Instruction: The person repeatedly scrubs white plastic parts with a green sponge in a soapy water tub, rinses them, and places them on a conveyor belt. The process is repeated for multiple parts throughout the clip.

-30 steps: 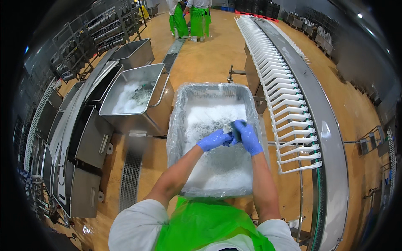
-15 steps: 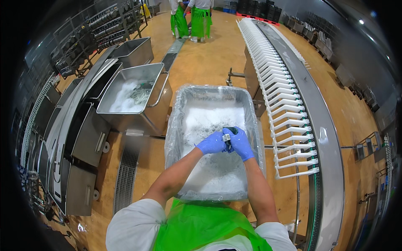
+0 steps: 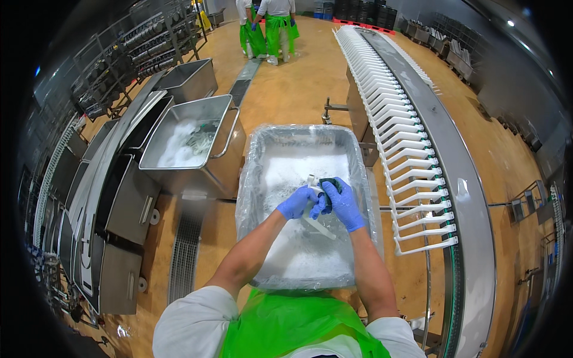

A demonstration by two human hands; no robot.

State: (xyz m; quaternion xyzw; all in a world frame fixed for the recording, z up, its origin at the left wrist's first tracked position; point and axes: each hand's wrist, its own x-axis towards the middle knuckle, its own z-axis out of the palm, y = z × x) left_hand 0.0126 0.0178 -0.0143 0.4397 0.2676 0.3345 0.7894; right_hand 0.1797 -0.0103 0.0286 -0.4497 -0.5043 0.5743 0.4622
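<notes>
Both of my hands, in blue gloves, are together over a grey tub (image 3: pixel 362 179) of foamy water. My left hand (image 3: pixel 298 202) is closed around a white plastic bar (image 3: pixel 320 228), whose clip-like end sticks up above the fingers. The bar's long part slants down to the right, over the suds. In my right hand (image 3: pixel 346 206) is a dark green scouring pad (image 3: pixel 328 182), pressed against the bar beside my left fingers. White foam (image 3: pixel 304 162) covers much of the water. Clear plastic film lines the tub and hangs over its rim.
To the right runs a conveyor (image 3: pixel 459 173) carrying a long row of similar white bars (image 3: pixel 412 161). At left a steel cart (image 3: pixel 221 170) holds foam and pale pieces; other steel bins (image 3: pixel 122 203) stand beside it. Two people in green aprons (image 3: pixel 278 36) stand far ahead.
The white bar's length now shows below my hands, and its clip end has risen above them. My hands remain close together over the tub.
</notes>
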